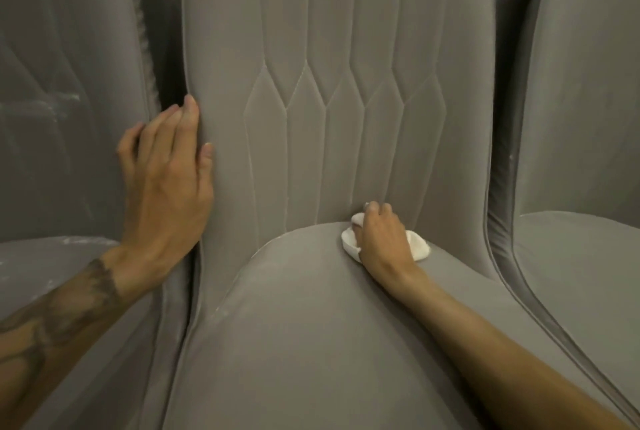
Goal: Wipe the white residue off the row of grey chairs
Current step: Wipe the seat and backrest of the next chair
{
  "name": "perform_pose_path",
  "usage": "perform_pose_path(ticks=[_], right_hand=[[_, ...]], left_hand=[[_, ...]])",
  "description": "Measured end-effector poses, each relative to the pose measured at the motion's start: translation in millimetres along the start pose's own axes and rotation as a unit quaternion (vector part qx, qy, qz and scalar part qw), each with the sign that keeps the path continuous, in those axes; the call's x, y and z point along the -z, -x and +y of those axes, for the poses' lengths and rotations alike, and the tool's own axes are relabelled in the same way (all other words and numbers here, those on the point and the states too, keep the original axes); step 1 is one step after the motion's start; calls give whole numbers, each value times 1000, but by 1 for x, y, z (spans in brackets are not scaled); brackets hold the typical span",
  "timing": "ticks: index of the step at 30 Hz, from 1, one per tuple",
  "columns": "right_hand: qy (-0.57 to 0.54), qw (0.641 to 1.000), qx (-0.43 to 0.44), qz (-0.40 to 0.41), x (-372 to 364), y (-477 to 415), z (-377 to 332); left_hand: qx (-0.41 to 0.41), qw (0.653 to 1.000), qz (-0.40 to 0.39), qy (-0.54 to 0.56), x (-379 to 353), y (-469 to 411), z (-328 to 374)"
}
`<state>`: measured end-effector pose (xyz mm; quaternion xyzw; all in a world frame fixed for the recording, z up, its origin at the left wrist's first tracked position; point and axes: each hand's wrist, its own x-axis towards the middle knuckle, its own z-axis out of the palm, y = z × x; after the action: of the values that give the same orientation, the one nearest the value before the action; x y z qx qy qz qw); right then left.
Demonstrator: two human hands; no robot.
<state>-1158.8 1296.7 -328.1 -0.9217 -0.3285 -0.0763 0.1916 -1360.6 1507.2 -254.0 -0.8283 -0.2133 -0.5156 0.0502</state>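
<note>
Middle grey chair [346, 49] of the row, at centre, with a white cloth [420, 246] pressed into the crease where seat meets quilted backrest. The right hand [382, 239] curls its fingers over the cloth, gripping it; the left hand [166, 187] lies straight-fingered against the backrest's left edge, holding nothing. White residue [69, 99] streaks the left chair [52, 152].

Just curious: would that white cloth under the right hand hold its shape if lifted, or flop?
Probably flop: the white cloth bulges in soft folds around the right hand. Likely light, being small beside that hand. It may drag on the napped grey chair seat.
</note>
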Motion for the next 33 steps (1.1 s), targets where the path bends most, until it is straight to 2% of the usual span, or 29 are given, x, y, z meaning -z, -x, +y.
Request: perform_pose_path(ticks=[5,9,13,15,17,19,22,26,30,31,33], right_hand=[[-90,991,95,-35,-25,13,-80],[-142,972,172,-74,-23,65,-128],[-198,915,310,-166,4,108,-123],[-232,919,270,-167,16,107,-117],[-238,947,187,-111,22,92,-110],[-177,974,118,-79,19,75,-105],[-135,986,61,-74,8,74,-119],[-131,988,46,-70,-6,119,-167],[-137,989,43,-44,-9,178,-210],[-154,986,40,-50,-7,193,-216],[-294,951,-16,-99,4,216,-231]], left_hand=[[-7,1000,-18,3,4,0,-2],[-15,999,-39,7,10,-3,-3],[-13,996,-87,16,23,-6,1],[-15,993,-114,20,35,-8,2],[-47,990,-132,11,52,-4,-2],[-78,986,-147,10,68,9,-10],[-97,980,-172,34,87,35,-29],[-140,967,-204,61,100,58,-53],[-138,959,-225,105,107,72,-66],[-139,956,-233,114,109,75,-69],[-148,950,-245,126,115,79,-77]])
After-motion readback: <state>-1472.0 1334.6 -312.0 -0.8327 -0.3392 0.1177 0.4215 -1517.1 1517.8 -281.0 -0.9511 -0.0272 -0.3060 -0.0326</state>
